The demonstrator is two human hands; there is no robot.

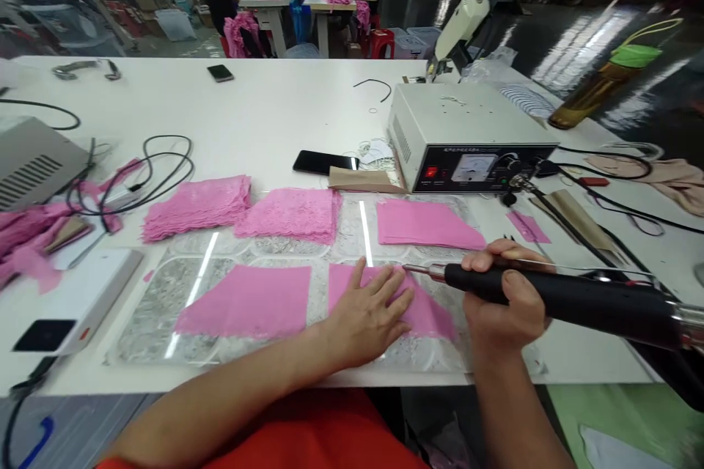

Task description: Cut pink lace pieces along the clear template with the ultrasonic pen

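Both hands are working at the lower centre of the frame. Left hand [371,315] is lying palm down with fingers spread, gripping nothing, and is holding a pink panel [432,315] flat. Right hand [509,293] is closing its fingers and thumb around a thick black handpiece [594,304], whose slim metal tip [421,269] is pointing left at the panel's upper edge, close to the left fingertips. Whether the tip is touching cloth or stopping just short cannot be confirmed from this angle.

Judged from this arrangement, the step in hand is working the panel's edge with the tip; the next move is calling for a steady tip, a flat cloth and fingers held clear of its path.

Materials: the panel is appearing thin and soft, with a straight top and a side slanting down to the right. A second pink piece [253,300], at lower centre-left, is showing a mirrored slant. Both are resting on a clear, glossy sheet [146,322] that is reflecting bright streaks. Above them, two stacks, left [201,209] and middle [289,216], are showing rough, layered edges; the right stack [426,223] is looking smoother. A boxy metal control unit [467,117] is standing at upper right.
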